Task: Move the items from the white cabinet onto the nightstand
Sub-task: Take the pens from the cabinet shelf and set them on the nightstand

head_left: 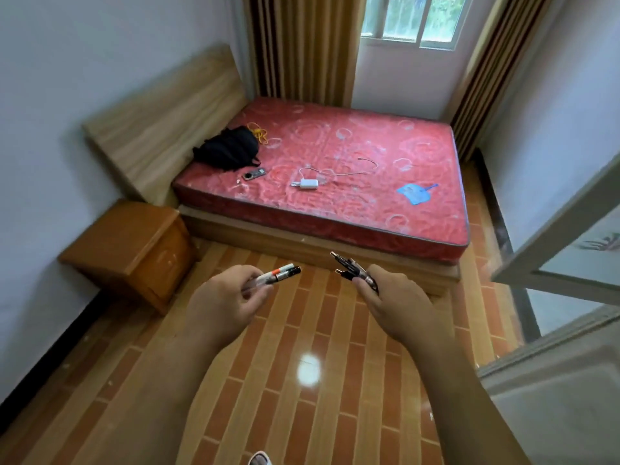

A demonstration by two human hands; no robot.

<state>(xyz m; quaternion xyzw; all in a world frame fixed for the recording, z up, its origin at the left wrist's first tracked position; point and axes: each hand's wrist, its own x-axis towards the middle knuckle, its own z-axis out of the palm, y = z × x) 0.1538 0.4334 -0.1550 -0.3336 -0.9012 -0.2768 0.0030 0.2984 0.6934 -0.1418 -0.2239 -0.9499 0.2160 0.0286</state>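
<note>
A person stands on the tiled floor [302,380] with both arms stretched forward, the left hand [223,302] closed around a few pens [275,276] and the right hand [399,303] gripping a small bundle of dark pens or markers [352,271], tips pointing up and ahead. The wooden nightstand [127,243], its top bare, sits ahead and to the left beside the bed [335,176], nearer the left hand; the open white cabinet door [570,250] stands at right.

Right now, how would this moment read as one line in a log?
stage: carrying | left hand: holds pens | right hand: holds dark pens | nightstand: top bare, ahead left
</note>
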